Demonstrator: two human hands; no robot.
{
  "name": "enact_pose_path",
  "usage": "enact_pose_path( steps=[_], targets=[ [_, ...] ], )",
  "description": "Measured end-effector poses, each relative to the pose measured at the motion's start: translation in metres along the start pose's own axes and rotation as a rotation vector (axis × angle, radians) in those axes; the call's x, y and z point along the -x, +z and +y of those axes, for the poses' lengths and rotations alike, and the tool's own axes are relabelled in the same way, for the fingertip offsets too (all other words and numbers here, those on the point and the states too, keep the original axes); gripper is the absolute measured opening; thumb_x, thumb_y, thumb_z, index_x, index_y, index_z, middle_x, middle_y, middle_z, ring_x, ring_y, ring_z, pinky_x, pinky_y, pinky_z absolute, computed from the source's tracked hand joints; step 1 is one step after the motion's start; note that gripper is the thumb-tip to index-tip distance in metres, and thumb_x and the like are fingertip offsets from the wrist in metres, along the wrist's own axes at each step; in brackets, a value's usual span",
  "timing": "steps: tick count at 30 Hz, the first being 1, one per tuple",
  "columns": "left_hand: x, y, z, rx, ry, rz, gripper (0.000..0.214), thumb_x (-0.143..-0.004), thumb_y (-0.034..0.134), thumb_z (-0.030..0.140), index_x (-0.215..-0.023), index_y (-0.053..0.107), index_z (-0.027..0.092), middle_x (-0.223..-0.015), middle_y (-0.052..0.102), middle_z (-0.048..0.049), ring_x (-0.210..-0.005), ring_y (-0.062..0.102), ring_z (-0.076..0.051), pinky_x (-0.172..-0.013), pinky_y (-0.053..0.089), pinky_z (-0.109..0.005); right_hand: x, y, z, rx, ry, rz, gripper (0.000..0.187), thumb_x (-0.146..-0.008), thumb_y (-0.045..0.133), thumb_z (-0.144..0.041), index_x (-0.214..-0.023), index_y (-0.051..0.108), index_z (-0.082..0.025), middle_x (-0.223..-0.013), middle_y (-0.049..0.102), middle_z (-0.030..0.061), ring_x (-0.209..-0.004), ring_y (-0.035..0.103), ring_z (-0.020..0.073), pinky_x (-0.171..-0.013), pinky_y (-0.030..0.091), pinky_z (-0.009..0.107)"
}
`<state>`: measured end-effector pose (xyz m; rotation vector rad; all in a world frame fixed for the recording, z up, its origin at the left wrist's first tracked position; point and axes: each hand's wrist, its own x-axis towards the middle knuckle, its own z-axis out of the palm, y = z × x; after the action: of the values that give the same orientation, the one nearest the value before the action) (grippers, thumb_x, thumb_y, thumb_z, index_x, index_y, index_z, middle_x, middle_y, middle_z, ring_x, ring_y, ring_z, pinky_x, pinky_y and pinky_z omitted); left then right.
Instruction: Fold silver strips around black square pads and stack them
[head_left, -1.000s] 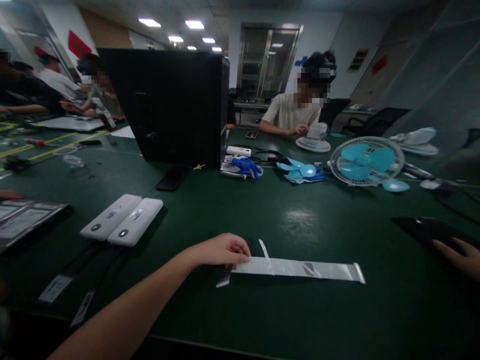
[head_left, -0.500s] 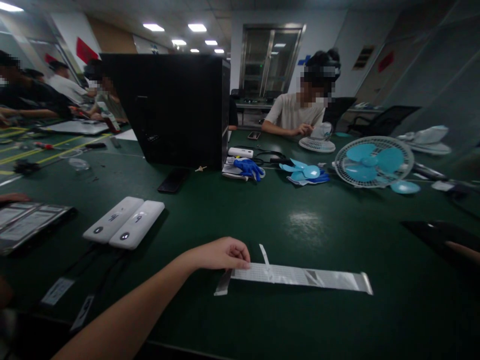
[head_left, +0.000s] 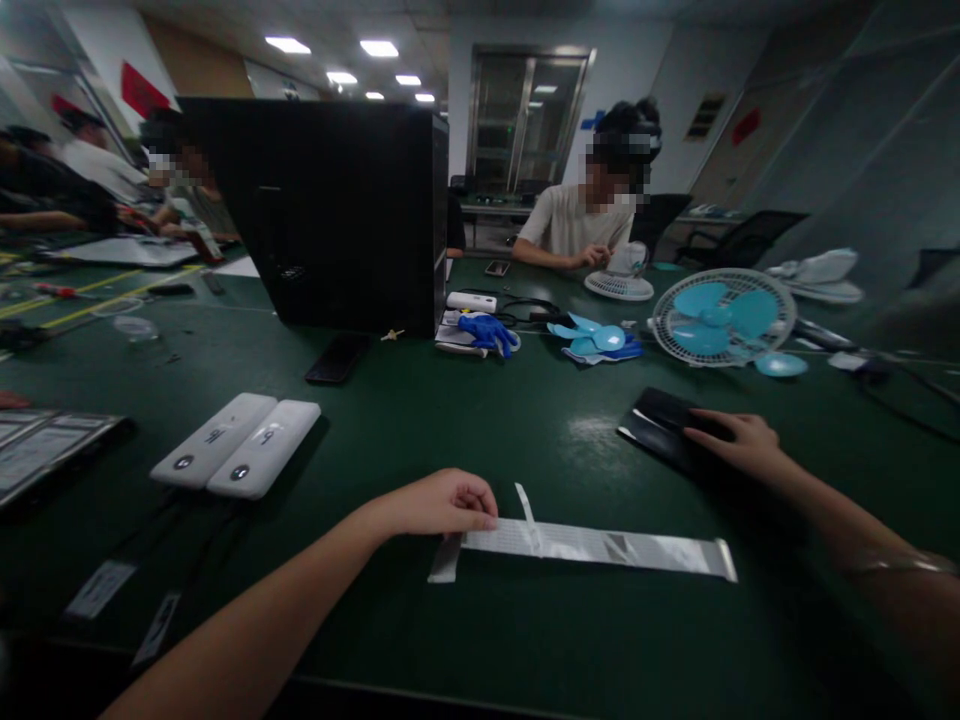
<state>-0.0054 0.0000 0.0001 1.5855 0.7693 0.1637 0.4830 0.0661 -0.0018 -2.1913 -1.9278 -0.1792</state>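
My left hand [head_left: 454, 502] is closed, thumb and fingertips pressed on the left part of a flat grey-white ribbon cable [head_left: 652, 553]. The cable lies stretched to the right on the green table, with a connector at its right end. A thin white strip [head_left: 526, 508] crosses it and sticks up at an angle. Behind the cable's right half, my right hand [head_left: 742, 443] grips a black, flat, partly glossy object [head_left: 660, 425]; its kind is unclear. The thumb and fingers lie over its upper edge, and dark shadow blurs its near side.
Two white power banks [head_left: 262, 450] with cables lie at left, beside hard drives [head_left: 56, 445]. A large black computer case [head_left: 322, 220] stands behind, near a phone [head_left: 337, 360]. Blue gloves [head_left: 487, 332], fan blades [head_left: 589, 335] and a fan [head_left: 720, 315] line the back. A co-worker [head_left: 577, 225] sits opposite.
My right hand has come into fuller view from the right, bringing the black flat object leftward over the table. The left hand keeps its hold on the ribbon cable. The view has shifted slightly.
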Motion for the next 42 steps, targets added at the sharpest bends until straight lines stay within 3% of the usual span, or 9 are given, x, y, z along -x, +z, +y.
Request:
enact_pose_path(
  steps=[6, 9, 15, 18, 22, 25, 28, 35, 42],
  targets=[
    [0.003, 0.0, 0.002, -0.181, 0.073, 0.097, 0.021, -0.082, 0.064, 0.035, -0.092, 0.067, 0.017, -0.084, 0.066, -0.0024, -0.073, 0.059, -0.013, -0.063, 0.045, -0.024, 0.018, 0.01, -0.117, -0.237, -0.311, -0.254, 0.044, -0.091, 0.044, -0.05, -0.128, 0.058, -0.031, -0.119, 0.055, 0.0075, -0.113, 0.054, 0.0207, -0.098, 0.045, 0.034],
    [0.005, -0.002, 0.002, -0.26, 0.082, 0.13, 0.021, -0.081, 0.065, 0.037, -0.085, 0.066, 0.016, -0.079, 0.065, -0.0017, -0.07, 0.059, -0.013, -0.06, 0.044, -0.023, 0.037, 0.006, -0.171, -0.44, -0.491, -0.355, 0.043, -0.096, 0.035, -0.048, -0.132, 0.052, -0.034, -0.118, 0.053, 0.0066, -0.114, 0.053, 0.02, -0.098, 0.046, 0.04],
    [0.011, -0.007, 0.009, -0.316, 0.071, 0.129, 0.02, -0.081, 0.064, 0.036, -0.084, 0.066, 0.016, -0.079, 0.066, -0.001, -0.07, 0.06, -0.013, -0.061, 0.044, -0.024, 0.067, -0.005, -0.235, -0.629, -0.564, -0.473, 0.039, -0.099, 0.032, -0.043, -0.131, 0.052, -0.032, -0.119, 0.051, 0.0065, -0.117, 0.05, 0.0189, -0.104, 0.04, 0.045],
    [0.011, -0.008, 0.009, -0.33, 0.045, 0.145, 0.02, -0.081, 0.064, 0.036, -0.087, 0.066, 0.017, -0.082, 0.067, -0.0015, -0.073, 0.061, -0.014, -0.063, 0.045, -0.025, 0.079, -0.018, -0.241, -0.673, -0.595, -0.511, 0.04, -0.098, 0.035, -0.044, -0.134, 0.048, -0.031, -0.127, 0.048, 0.0066, -0.12, 0.048, 0.0186, -0.102, 0.043, 0.043],
    [0.005, -0.009, 0.001, -0.258, 0.041, 0.194, 0.02, -0.08, 0.065, 0.035, -0.087, 0.065, 0.016, -0.081, 0.067, -0.0022, -0.072, 0.061, -0.014, -0.061, 0.044, -0.025, 0.1, -0.04, -0.232, -0.607, -0.69, -0.441, 0.04, -0.091, 0.05, -0.048, -0.126, 0.054, -0.029, -0.137, 0.042, 0.0057, -0.125, 0.043, 0.0208, -0.103, 0.041, 0.042],
    [0.0, -0.007, -0.005, -0.151, 0.059, 0.206, 0.02, -0.081, 0.064, 0.034, -0.087, 0.064, 0.015, -0.08, 0.066, -0.0025, -0.071, 0.061, -0.014, -0.061, 0.045, -0.025, 0.117, -0.046, -0.223, -0.466, -0.798, -0.405, 0.04, -0.085, 0.061, -0.044, -0.122, 0.059, -0.029, -0.136, 0.048, 0.0044, -0.12, 0.049, 0.0223, -0.098, 0.045, 0.041],
    [0.0, -0.004, -0.003, -0.142, 0.044, 0.195, 0.022, -0.081, 0.064, 0.036, -0.089, 0.063, 0.016, -0.083, 0.067, -0.0029, -0.072, 0.062, -0.014, -0.062, 0.045, -0.025, 0.126, -0.043, -0.216, -0.379, -0.865, -0.34, 0.036, -0.088, 0.059, -0.034, -0.123, 0.06, -0.032, -0.128, 0.056, 0.0019, -0.11, 0.056, 0.0195, -0.091, 0.049, 0.037],
    [0.006, 0.004, 0.009, -0.704, 0.029, 0.378, 0.025, -0.084, 0.058, 0.045, -0.087, 0.068, 0.023, -0.078, 0.067, -0.0003, -0.069, 0.059, -0.015, -0.059, 0.037, -0.026, 0.13, -0.034, -0.214, -0.263, -0.984, -0.178, 0.031, -0.094, 0.048, -0.031, -0.121, 0.063, -0.032, -0.117, 0.064, 0.002, -0.1, 0.06, 0.0185, -0.084, 0.05, 0.037],
    [0.003, 0.012, 0.009, -0.808, 0.012, 0.422, 0.027, -0.082, 0.059, 0.048, -0.079, 0.066, 0.022, -0.075, 0.065, -0.0003, -0.071, 0.057, -0.017, -0.059, 0.033, -0.027, 0.133, -0.032, -0.214, -0.173, -0.994, -0.205, 0.03, -0.095, 0.046, -0.03, -0.119, 0.064, -0.031, -0.121, 0.062, 0.0007, -0.103, 0.058, 0.0206, -0.082, 0.05, 0.04]
  ],
)
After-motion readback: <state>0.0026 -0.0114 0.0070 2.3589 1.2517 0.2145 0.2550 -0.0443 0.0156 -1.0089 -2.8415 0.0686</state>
